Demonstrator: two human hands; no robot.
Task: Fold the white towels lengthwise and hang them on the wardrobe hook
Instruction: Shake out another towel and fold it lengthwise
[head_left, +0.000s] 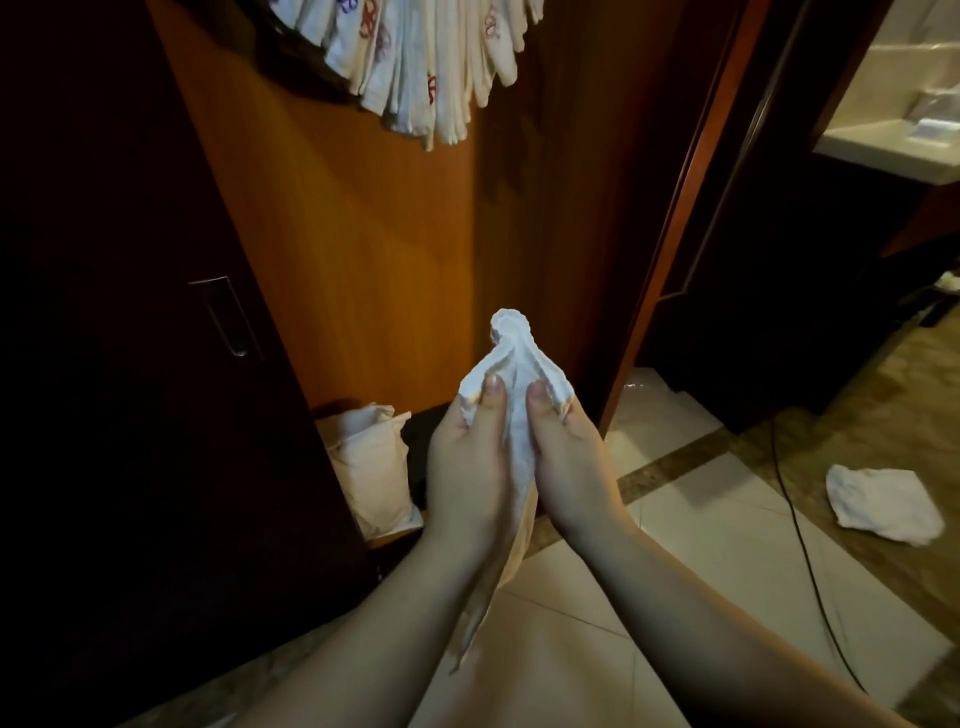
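A white towel (514, 364) is bunched upright between both hands in front of the wooden wardrobe panel (374, 249). My left hand (467, 467) grips its left side with the thumb pressed on the cloth. My right hand (566, 457) grips its right side the same way. The towel's tail hangs down between my forearms. Several folded white towels with red marks (431, 67) hang in a fan at the top; the hook itself is hidden behind them.
Another crumpled white towel (883, 504) lies on the tiled floor at the right, beside a black cable (810, 561). A pale cloth bag (369, 462) sits in the wardrobe's bottom. A dark door with a metal handle (223, 317) stands at the left. A bathroom counter (893, 145) shows at the upper right.
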